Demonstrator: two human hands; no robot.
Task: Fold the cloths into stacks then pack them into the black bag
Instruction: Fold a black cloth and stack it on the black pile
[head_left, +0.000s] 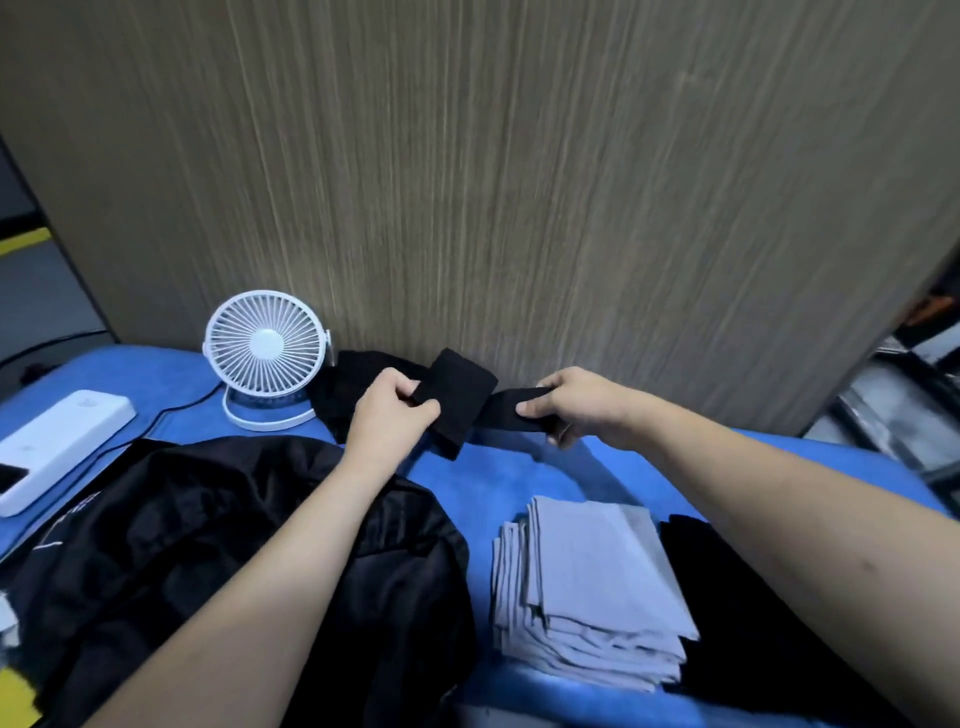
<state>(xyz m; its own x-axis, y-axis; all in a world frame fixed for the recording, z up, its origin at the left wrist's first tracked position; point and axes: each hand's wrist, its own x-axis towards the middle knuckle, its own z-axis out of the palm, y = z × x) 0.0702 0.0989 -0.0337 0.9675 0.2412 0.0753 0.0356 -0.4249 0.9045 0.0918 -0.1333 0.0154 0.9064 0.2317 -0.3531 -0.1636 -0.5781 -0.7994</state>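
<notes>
At twelve o'clock, left hand (390, 410) and right hand (576, 406) both pinch a black cloth (464, 400); grey stack (592, 590) at five, fan (266, 354) at ten.

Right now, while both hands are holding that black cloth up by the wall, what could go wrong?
1. The left hand and right hand pinch only the ends of the black cloth, so its half-made fold may slip open.
2. The white fan stands close beside the left hand; a swing could knock it.
3. The grey stack sits under the right arm, so a dropped elbow might topple it.
</notes>
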